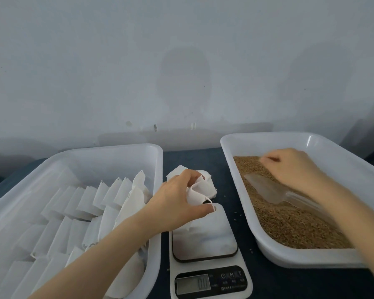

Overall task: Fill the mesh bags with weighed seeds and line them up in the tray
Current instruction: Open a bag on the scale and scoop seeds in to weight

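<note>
1 mesh bag (199, 188) is pinched by the left grip (175, 201) just above the scale (205, 238) — light, limp cloth, judged best held at its open rim. Whether the right grip (294, 169), blurred over the seeds (289, 225) beside the scoop (266, 188), grasps anything cannot be told.

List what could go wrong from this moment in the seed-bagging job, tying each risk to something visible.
1. The left hand pinches a crumpled mesh bag just above the scale; if it drags on the platform, the 0.0 reading may shift.
2. Stray seeds already lie on the table; a limp bag mouth could spill more.
3. The scoop lies in the seed tray by the right hand; a heaped scoop might overshoot the weight.
</note>
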{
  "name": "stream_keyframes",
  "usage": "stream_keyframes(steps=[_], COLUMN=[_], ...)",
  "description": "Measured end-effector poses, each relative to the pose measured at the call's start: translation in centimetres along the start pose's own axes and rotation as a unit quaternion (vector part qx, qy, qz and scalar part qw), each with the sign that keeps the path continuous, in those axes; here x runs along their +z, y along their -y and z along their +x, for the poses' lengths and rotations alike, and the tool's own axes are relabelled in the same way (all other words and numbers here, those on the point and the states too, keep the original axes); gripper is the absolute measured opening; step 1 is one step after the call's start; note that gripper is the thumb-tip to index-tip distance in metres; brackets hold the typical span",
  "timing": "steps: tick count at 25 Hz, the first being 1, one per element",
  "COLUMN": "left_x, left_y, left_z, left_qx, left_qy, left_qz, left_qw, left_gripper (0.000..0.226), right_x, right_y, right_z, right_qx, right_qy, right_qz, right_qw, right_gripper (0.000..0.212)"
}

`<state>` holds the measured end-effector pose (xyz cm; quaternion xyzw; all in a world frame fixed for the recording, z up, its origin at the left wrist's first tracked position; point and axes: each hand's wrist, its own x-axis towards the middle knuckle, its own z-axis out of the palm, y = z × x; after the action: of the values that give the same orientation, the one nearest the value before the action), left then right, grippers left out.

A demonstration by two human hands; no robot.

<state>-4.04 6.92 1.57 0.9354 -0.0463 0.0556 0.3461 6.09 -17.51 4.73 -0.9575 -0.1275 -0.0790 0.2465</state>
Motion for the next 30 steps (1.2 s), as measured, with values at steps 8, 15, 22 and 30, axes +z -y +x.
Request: stream_keyframes(steps=[8, 15, 22, 30], left_x=[0.1, 0.2, 0.2, 0.3], left_y=[-0.3, -0.1, 0.2, 0.2], left_z=[-0.1, -0.1, 0.0, 0.0], left_qx=[-0.007, -0.005, -0.003, 0.001], left_qy=[0.018, 0.011, 0.009, 0.016], left_qz=[0.012, 0.022, 0.024, 0.034], left_qw=[1.000, 1.000, 1.000, 0.999], left_gripper=[0.045, 0.048, 0.044, 0.047], right_x=[1.7, 2.6, 2.0, 2.8], right_y=[-7.5, -7.0, -5.4, -6.2], right_z=[0.7, 0.5, 0.0, 0.4], right_qx=[0.091, 0.120, 0.171, 0.149], right_qy=[0.068, 0.088, 0.155, 0.123], right_qz=[-0.149, -0.218, -0.121, -0.148], right_qw=[0.982, 0.965, 0.965, 0.970], right_gripper=[0.047, 0.048, 0.039, 0.031])
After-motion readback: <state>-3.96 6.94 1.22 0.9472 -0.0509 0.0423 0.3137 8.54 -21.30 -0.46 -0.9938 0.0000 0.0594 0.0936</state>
